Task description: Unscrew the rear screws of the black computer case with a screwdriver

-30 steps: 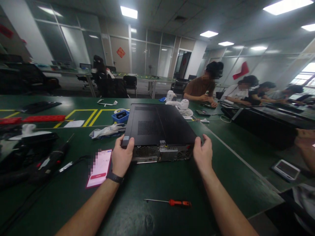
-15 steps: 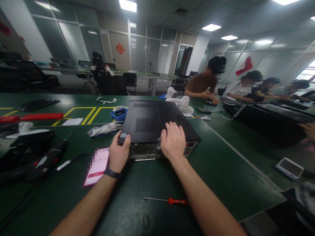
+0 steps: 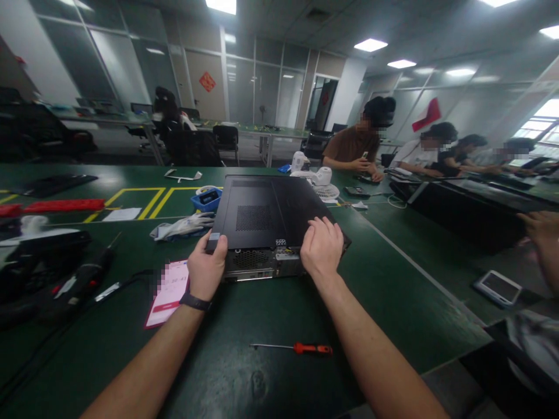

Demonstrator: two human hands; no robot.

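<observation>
A black desktop computer case (image 3: 257,218) lies flat on the green table, its rear panel of vents and ports facing me. My left hand (image 3: 207,267) is closed around its near left corner, the thumb on the top cover by a small label. At the near right end, my right hand (image 3: 323,247) is closed over the edge, its fingers bent on the cover and its palm hiding part of the rear panel. Closer to me, a screwdriver (image 3: 312,348) with an orange-red handle lies on the table. A lit phone (image 3: 168,294) rests beside my left wrist.
Grey-white gloves (image 3: 183,226) and a blue tray (image 3: 207,199) lie left of the case. A corded power tool (image 3: 81,285) is farther left. White fans (image 3: 323,185) stand behind. Co-workers sit at the right, near another black case (image 3: 471,215) and a small device (image 3: 498,288).
My right hand has shifted right along the near edge, uncovering more of the rear panel. My left hand keeps its hold on the corner. The whole view has shifted slightly.
</observation>
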